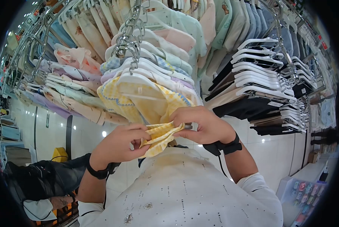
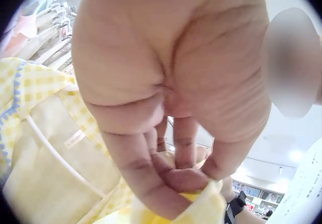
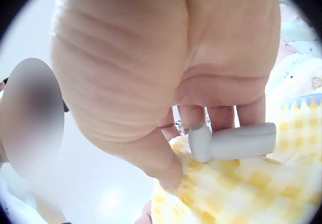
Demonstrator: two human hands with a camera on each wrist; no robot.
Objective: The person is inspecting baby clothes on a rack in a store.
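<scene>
The shop has a pale, glossy tiled floor [image 1: 127, 172] and crowded clothes racks, with light-coloured shirts packed along the metal rail [image 1: 129, 32] from 11 to 12 o'clock in the head view. Dark trousers [image 1: 241, 106] hang from white clip hangers [image 1: 258, 73] at 2 o'clock, and a display case [image 1: 303, 193] of small colourful packets stands at 4 o'clock.

At the front of the central rail, towards 11 o'clock, a yellow checked garment [image 1: 120, 100] with blue scalloped trim hangs on a white hanger [image 1: 137, 79]; a small label [image 2: 74, 138] shows inside it. Just below the clock's centre, a gathered fold [image 1: 158, 136] of matching yellow-and-white checked cloth lies between two hands. The left hand [image 1: 122, 143], at 8 o'clock, pinches one side of the fold, thumb and fingers closed on it. The right hand [image 1: 205, 126], at 4 o'clock, has its thumb and fingers clamped on the other side. A grey plastic piece [image 3: 234, 143] lies against the cloth under the right hand's fingers, some of which pass behind it. Each wrist wears a black band [image 1: 97, 172].
</scene>
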